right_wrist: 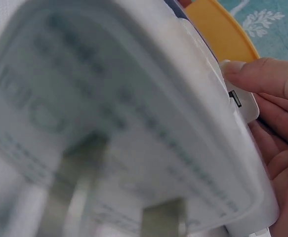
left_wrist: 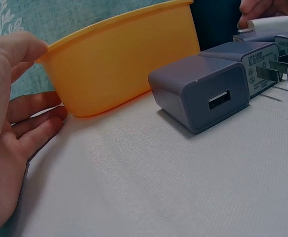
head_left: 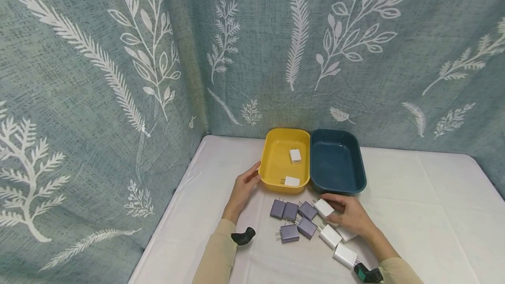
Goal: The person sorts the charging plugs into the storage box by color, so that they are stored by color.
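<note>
My left hand (head_left: 241, 189) touches the left side of a yellow bin (head_left: 265, 157); in the left wrist view its thumb is at the rim and the fingers lie along the lower wall. Inside that bin are two white USB wall chargers, one farther back (head_left: 295, 156) and one by the front wall (head_left: 292, 181). With thumb and fingers, my right hand (head_left: 349, 214) pinches another white charger (head_left: 324, 208) in front of the blue bin. More white chargers, including one (head_left: 330, 236) close by, lie under and below this hand. Purple chargers (head_left: 289, 233) cluster left of them.
A dark blue bin (head_left: 335, 161) stands against the yellow bin's right side. Both are on a white-covered table (head_left: 426, 196), near its back edge. A leaf-patterned curtain (head_left: 260, 56) hangs behind and at the left. Each wrist wears a black camera mount (head_left: 243, 236).
</note>
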Demonstrator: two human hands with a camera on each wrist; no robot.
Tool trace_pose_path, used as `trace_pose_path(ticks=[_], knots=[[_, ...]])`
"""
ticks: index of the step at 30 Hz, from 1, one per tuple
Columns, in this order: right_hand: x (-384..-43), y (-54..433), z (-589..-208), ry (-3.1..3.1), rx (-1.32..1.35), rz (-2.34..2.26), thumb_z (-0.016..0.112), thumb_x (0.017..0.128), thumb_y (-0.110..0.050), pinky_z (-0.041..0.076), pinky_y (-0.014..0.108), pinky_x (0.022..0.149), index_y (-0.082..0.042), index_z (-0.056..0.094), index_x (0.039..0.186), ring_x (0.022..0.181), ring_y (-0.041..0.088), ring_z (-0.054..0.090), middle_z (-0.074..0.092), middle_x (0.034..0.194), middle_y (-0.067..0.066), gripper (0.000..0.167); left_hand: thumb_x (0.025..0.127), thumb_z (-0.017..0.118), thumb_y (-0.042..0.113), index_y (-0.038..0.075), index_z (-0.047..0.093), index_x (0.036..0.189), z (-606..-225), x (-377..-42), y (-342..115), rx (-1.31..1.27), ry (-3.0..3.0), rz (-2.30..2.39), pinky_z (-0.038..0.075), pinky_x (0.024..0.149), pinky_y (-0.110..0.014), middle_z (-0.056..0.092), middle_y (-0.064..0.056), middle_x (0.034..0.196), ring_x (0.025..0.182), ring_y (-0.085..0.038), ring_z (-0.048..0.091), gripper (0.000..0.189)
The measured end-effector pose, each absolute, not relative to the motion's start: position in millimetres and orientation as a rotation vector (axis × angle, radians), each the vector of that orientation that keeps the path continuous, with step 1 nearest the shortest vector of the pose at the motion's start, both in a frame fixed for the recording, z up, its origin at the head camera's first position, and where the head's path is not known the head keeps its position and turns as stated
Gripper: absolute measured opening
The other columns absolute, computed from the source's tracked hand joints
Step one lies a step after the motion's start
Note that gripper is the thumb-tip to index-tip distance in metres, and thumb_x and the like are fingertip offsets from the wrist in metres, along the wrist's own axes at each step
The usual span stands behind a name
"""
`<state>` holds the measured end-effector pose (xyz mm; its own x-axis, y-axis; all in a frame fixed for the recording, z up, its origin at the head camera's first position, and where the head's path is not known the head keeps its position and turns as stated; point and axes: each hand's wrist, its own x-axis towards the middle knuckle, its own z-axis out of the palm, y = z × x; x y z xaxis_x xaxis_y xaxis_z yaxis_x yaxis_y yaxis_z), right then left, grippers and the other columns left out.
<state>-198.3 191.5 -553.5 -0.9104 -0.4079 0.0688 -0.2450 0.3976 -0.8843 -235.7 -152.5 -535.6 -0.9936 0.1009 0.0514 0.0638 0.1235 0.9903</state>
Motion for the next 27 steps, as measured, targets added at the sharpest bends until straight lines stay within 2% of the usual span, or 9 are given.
trace_pose_path(ticks=[11,18,27], knots=[[-198.0,185.9,-546.0,2.482,-0.62,-1.568,0.079,0.072,0.002,0.055,0.028,0.092,-0.001,0.062,0.126,0.118,0.038,0.061,0.063,0.128,0.021,0.057,0.097,0.057,0.01,0.011,0.048,0.144,-534.6,-235.9,-152.9,0.173,2.305,2.087,0.039,0.113,-0.044,0.044,-0.005,0.151,0.137,-0.033,0.046,0.048],[-196.7,179.0,-540.6,2.481,-0.625,-1.576,0.08,0.072,-0.002,0.054,0.029,0.094,-0.003,0.062,0.127,0.12,0.037,0.061,0.062,0.13,0.019,0.058,0.097,0.057,0.01,0.011,0.048,0.144,-533.6,-235.7,-152.7,0.157,2.315,2.079,0.039,0.113,-0.041,0.045,-0.005,0.151,0.137,-0.031,0.047,0.048],[-198.0,172.8,-538.7,2.478,-0.634,-1.601,0.08,0.073,0.0,0.054,0.027,0.093,-0.004,0.062,0.128,0.12,0.036,0.06,0.061,0.132,0.02,0.058,0.097,0.057,0.011,0.011,0.048,0.144,-533.8,-235.1,-152.0,0.151,2.34,2.062,0.038,0.113,-0.043,0.045,-0.003,0.151,0.137,-0.029,0.046,0.048]])
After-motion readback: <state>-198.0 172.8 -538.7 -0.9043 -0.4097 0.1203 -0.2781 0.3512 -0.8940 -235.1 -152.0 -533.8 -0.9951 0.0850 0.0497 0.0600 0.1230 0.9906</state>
